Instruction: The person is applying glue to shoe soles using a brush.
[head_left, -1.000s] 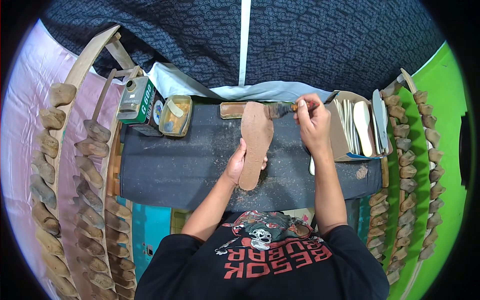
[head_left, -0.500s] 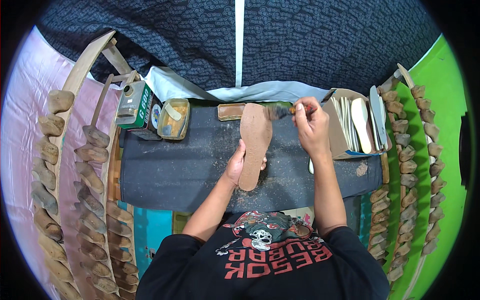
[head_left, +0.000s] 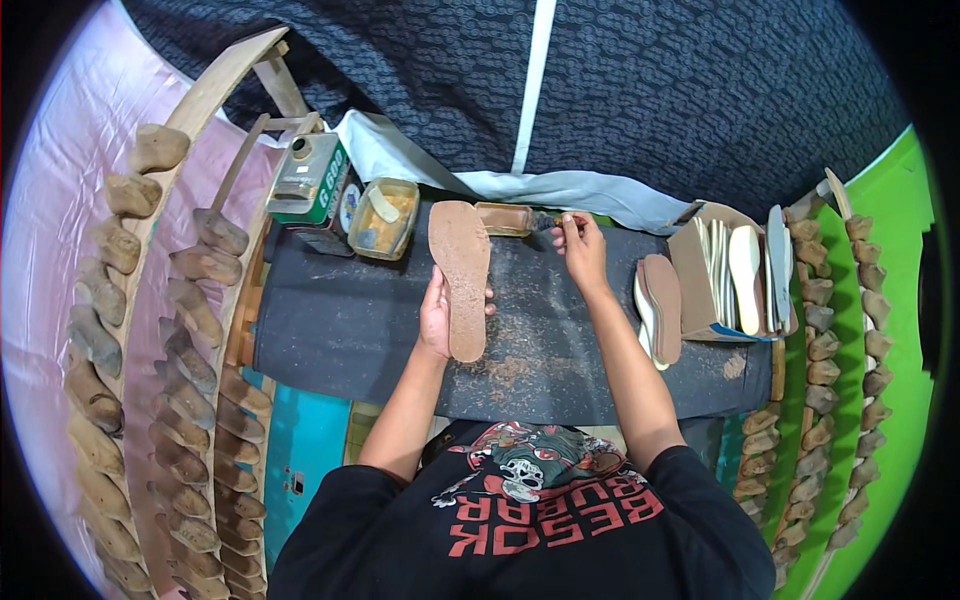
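Note:
Upright in my left hand [head_left: 434, 322] is a brown shoe sole [head_left: 460, 275], its broad end at the top and its face turned up; my fingers wrap round the narrow lower half. My right hand [head_left: 583, 250] pinches the handle of a brush [head_left: 544, 221] with dark bristles. The bristle end lies at the right end of a small shallow tray [head_left: 503, 219] at the back of the table, just right of the sole's top. Whether the bristles touch what is in the tray I cannot tell.
Brown and white soles [head_left: 662, 305] lie right, beside a cardboard box [head_left: 690, 262] of pale soles. A metal can [head_left: 312, 185] and a plastic tub [head_left: 384, 246] stand back left. Crumbs dot the dark-covered table [head_left: 340, 330]. Racks of wooden shoe lasts [head_left: 200, 320] flank both sides.
My right hand has drawn the brush off the sole's upper edge and over to the tray. The sole has shifted left in view. The view has turned, showing more soles beside the box.

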